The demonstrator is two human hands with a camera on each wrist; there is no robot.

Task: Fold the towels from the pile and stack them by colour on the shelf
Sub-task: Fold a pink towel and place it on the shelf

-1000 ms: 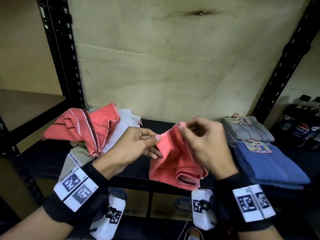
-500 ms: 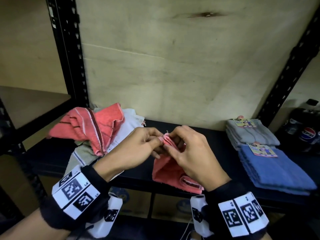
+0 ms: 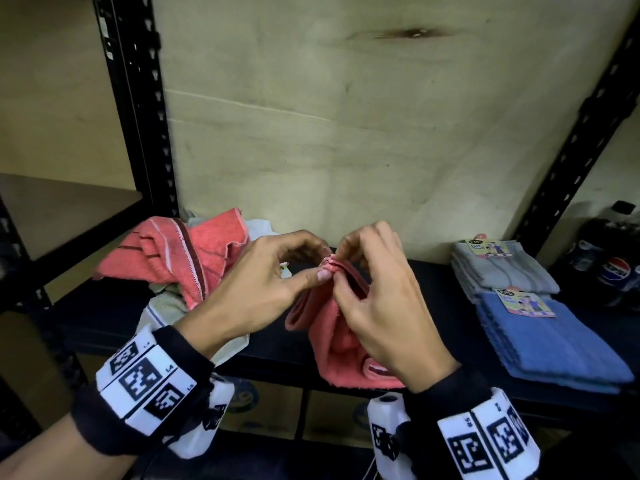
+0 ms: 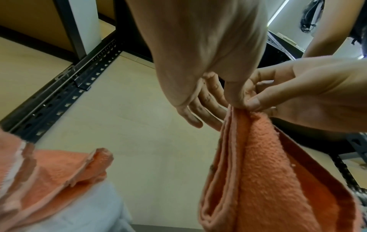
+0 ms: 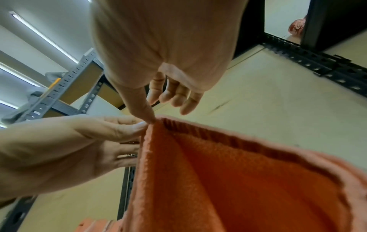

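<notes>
Left hand (image 3: 263,278) and right hand (image 3: 381,306) both pinching same top corner of coral towel (image 3: 332,341), thumbs touching, other fingers loosely spread.

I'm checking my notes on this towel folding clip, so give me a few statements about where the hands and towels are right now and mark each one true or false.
1. Both the left hand and right hand pinch the coral towel at its top corner. True.
2. The blue towel stack lies left of the pile. False: it lies at the right end of the shelf.
3. A grey towel stack sits behind the blue one. True.
4. The coral towel lies flat on the shelf. False: it hangs from the fingers.
</notes>
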